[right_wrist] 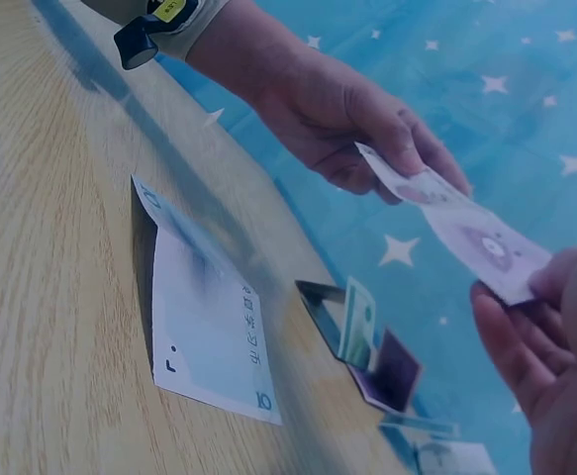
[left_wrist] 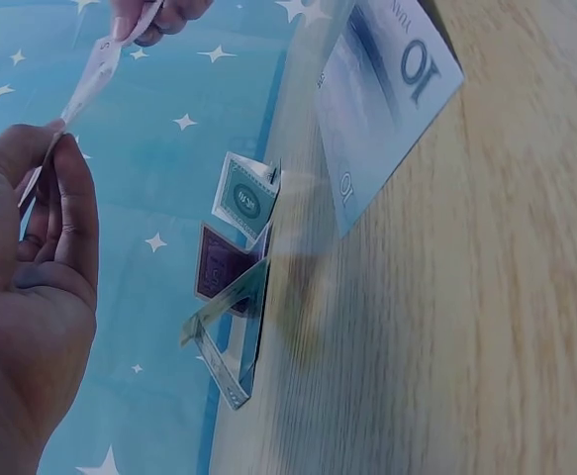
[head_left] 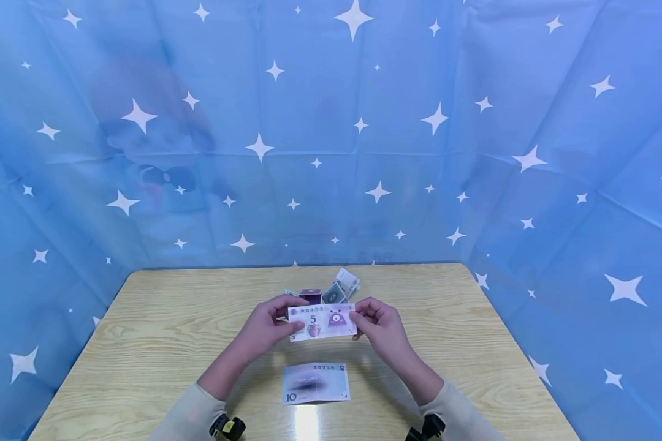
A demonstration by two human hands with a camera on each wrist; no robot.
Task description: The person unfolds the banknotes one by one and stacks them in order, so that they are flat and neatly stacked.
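Observation:
A purple-and-white play banknote (head_left: 325, 323) marked 5 is stretched out above the table between both hands. My left hand (head_left: 270, 323) pinches its left end between thumb and fingers. At the other end, my right hand (head_left: 379, 326) pinches it the same way. In the right wrist view the note (right_wrist: 466, 226) shows a slight bend across its middle. Below the hands, a bluish play banknote (head_left: 316, 384) marked 10 lies on the table near the front, creased, with an edge lifted off the wood.
Behind the raised note, several folded notes stand on the wooden table (head_left: 171, 318): a purple one (left_wrist: 224, 262), a green one (left_wrist: 245, 196) and others partly hidden. A blue curtain with white stars (head_left: 320, 184) hangs behind the table and on both sides.

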